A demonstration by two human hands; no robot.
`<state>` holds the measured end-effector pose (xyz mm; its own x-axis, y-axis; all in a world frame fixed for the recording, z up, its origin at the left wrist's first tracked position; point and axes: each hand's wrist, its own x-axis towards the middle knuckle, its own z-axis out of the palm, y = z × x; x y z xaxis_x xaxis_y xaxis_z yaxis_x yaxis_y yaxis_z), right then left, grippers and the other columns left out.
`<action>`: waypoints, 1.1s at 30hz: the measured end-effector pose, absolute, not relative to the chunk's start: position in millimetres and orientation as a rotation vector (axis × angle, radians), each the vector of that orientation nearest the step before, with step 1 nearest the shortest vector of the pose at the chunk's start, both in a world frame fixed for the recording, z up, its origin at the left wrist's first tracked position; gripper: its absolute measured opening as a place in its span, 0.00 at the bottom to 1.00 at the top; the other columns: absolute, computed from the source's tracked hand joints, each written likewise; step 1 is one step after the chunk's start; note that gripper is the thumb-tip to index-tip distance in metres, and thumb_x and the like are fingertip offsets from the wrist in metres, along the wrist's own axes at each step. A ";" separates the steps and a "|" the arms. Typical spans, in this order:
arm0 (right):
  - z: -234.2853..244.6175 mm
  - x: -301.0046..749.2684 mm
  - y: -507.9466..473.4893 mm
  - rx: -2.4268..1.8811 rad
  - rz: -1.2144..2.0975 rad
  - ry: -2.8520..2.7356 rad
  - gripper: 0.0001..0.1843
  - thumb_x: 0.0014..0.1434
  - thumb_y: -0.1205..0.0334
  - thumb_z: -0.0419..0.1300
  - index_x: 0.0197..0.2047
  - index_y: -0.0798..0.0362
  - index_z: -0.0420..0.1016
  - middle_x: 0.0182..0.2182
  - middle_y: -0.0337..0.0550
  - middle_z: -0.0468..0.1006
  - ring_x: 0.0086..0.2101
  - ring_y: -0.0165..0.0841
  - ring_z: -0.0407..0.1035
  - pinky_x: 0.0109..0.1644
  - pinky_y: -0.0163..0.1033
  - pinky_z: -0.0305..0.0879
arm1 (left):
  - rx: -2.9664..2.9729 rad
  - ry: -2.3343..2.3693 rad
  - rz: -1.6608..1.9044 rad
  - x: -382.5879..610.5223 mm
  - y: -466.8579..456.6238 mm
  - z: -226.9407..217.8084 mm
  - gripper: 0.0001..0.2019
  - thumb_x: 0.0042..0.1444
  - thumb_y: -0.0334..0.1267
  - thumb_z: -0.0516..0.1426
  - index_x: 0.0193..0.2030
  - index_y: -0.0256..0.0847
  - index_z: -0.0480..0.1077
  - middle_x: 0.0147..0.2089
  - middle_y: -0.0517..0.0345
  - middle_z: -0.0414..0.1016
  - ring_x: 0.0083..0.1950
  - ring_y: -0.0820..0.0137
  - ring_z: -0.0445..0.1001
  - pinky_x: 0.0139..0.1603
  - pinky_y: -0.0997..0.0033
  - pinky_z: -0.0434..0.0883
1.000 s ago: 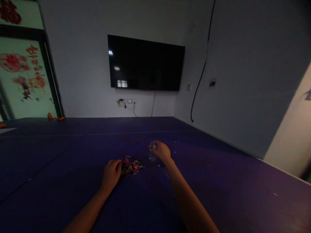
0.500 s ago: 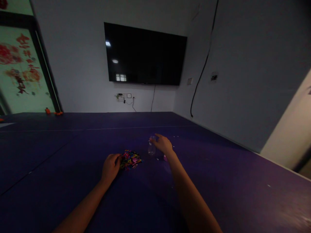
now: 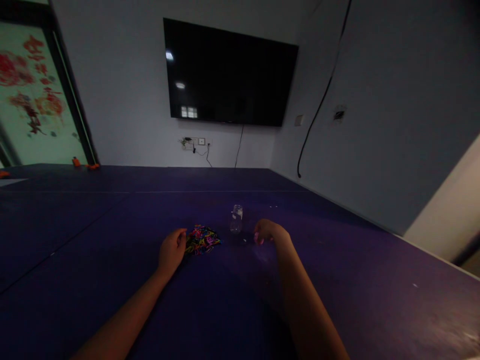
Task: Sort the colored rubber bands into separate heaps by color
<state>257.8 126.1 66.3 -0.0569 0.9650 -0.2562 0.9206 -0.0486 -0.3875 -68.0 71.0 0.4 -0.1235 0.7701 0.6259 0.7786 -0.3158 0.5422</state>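
Head view: dark purple surface (image 3: pixel 210 305) fills the lower half, cropped at the bottom, thin seams running across it. Grey wall (image 3: pixel 393 130) on the right runs out of frame at the top, and its upper right corner sinks into shadow. Wall-mounted flat TV (image 3: pixel 230 75) is fully in frame, screen dark with light reflections. Glass door panel (image 3: pixel 30 100) with red lettering is cut off on the left. Black cable (image 3: pixel 315 117) hangs down the right wall, upper end out of frame. Both forearms are cropped at the bottom edge. Left hand (image 3: pixel 172 250) rests at the left edge of the multicoloured pile of small loops (image 3: pixel 203 240), fingers curled; fingertips too dark to read, can't tell if it grips any. Pile lies between that hand and the bottle; single pieces blur together. Right hand (image 3: pixel 270 231) is right of the bottle, fingers pinched on a pink cap-like piece (image 3: pixel 257 238), partly covered by them; can't tell if it's off the surface. Clear bottle (image 3: pixel 236 220) stands upright between pile and right hand, untouched, pale patch on its side; dim light makes its outline faint. Orange objects (image 3: pixel 76 162) by the door: too small to identify. White specks (image 3: pixel 273 206) beyond the right hand: same.
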 end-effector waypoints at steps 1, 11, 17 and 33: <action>64.3 257.4 127.8 -2.090 0.693 -2.095 0.09 0.35 0.74 0.66 0.24 0.55 0.79 0.22 0.42 0.79 0.24 0.31 0.72 0.29 0.31 0.63 | -2.062 -1.848 -1.494 -68.5 71.2 0.4 0.15 0.59 0.39 0.47 0.42 0.37 0.74 0.33 0.52 0.78 0.31 0.64 0.75 0.36 0.64 0.71; 54.1 247.6 138.5 -1.965 0.335 -1.998 0.16 0.47 0.67 0.64 0.42 0.52 0.78 0.40 0.46 0.79 0.40 0.35 0.73 0.39 0.32 0.64 | -2.089 -2.001 -1.872 -69.4 72.2 -3.0 0.18 0.60 0.44 0.45 0.46 0.37 0.70 0.38 0.50 0.79 0.16 0.72 0.72 0.21 0.72 0.70; 64.8 247.7 128.3 -1.935 0.220 -1.946 0.19 0.46 0.64 0.66 0.45 0.50 0.77 0.43 0.44 0.78 0.45 0.36 0.72 0.43 0.32 0.63 | -2.092 -1.950 -1.958 -72.3 77.9 -9.2 0.19 0.59 0.47 0.46 0.46 0.37 0.70 0.40 0.47 0.79 0.22 0.67 0.77 0.22 0.70 0.71; 47.3 180.2 26.2 -1.878 0.192 -2.036 0.11 0.57 0.61 0.56 0.41 0.48 0.78 0.38 0.44 0.80 0.40 0.38 0.74 0.40 0.35 0.64 | -2.181 -1.794 -1.605 -70.9 34.6 0.5 0.14 0.57 0.35 0.48 0.44 0.40 0.72 0.37 0.53 0.79 0.35 0.66 0.77 0.39 0.66 0.73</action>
